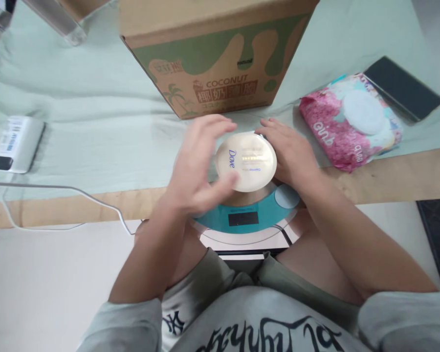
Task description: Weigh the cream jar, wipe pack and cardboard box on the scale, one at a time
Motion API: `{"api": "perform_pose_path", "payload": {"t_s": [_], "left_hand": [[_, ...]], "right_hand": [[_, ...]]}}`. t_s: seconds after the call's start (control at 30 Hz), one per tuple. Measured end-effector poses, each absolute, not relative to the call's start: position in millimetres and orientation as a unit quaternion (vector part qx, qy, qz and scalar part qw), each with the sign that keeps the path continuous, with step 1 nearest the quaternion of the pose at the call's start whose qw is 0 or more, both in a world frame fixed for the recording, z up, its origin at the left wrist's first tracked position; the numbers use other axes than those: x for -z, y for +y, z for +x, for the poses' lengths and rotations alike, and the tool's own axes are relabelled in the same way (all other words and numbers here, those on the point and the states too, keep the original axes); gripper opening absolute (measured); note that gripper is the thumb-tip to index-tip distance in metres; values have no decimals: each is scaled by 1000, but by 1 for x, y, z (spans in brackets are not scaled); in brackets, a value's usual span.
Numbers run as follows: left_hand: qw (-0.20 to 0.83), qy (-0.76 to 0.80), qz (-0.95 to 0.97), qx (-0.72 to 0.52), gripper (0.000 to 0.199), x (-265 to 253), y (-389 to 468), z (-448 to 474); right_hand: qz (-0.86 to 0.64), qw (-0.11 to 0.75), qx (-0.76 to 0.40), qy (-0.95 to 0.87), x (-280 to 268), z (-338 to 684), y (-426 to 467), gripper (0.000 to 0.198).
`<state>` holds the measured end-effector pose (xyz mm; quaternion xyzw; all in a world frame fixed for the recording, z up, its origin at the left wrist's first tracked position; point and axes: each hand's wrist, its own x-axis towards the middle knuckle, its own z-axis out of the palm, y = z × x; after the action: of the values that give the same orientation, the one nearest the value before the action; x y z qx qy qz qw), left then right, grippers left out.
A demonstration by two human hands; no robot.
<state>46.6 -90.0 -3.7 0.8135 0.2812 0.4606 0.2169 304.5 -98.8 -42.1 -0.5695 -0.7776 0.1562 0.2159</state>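
Observation:
A round cream-coloured Dove tub [246, 164] sits over a teal scale with a clear rim [212, 217]. The scale has a dark display and overhangs the front edge of the table. My right hand [288, 149] holds the tub's right side, its fingers curled around the far edge. On the other side is my left hand [200, 164], open and slightly blurred, with fingers spread. Its thumb overlaps the lid's lower left; whether it touches the lid, I cannot tell.
A cardboard coconut box [220, 63] stands behind the scale. To the right lie a pink wipes pack [330, 117] and a dark flat slab [403, 88]. A white device [18, 144] and a white cable [69, 188] are at left. Pale green cloth [95, 107] covers the table.

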Motion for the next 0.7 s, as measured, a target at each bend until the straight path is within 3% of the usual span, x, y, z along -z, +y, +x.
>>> {"api": "perform_pose_path", "payload": {"t_s": [0.1, 0.2, 0.33, 0.47, 0.6, 0.7], "left_hand": [[203, 284, 859, -374, 95, 6, -102, 59], [206, 308, 858, -357, 97, 11, -104, 65], [199, 308, 808, -461, 98, 20, -86, 47], [130, 405, 676, -601, 116, 32, -45, -6], [-5, 575, 547, -608, 92, 39, -17, -46], [12, 680, 460, -571, 76, 39, -14, -50]], "right_hand": [[-573, 208, -150, -779, 41, 303, -99, 42], [-572, 210, -143, -780, 41, 302, -99, 41], [-572, 221, -113, -782, 42, 301, -100, 46], [-573, 222, -109, -782, 41, 301, -101, 46], [-573, 222, -103, -782, 46, 300, -99, 45], [-570, 233, -86, -783, 46, 295, -100, 45]]}}
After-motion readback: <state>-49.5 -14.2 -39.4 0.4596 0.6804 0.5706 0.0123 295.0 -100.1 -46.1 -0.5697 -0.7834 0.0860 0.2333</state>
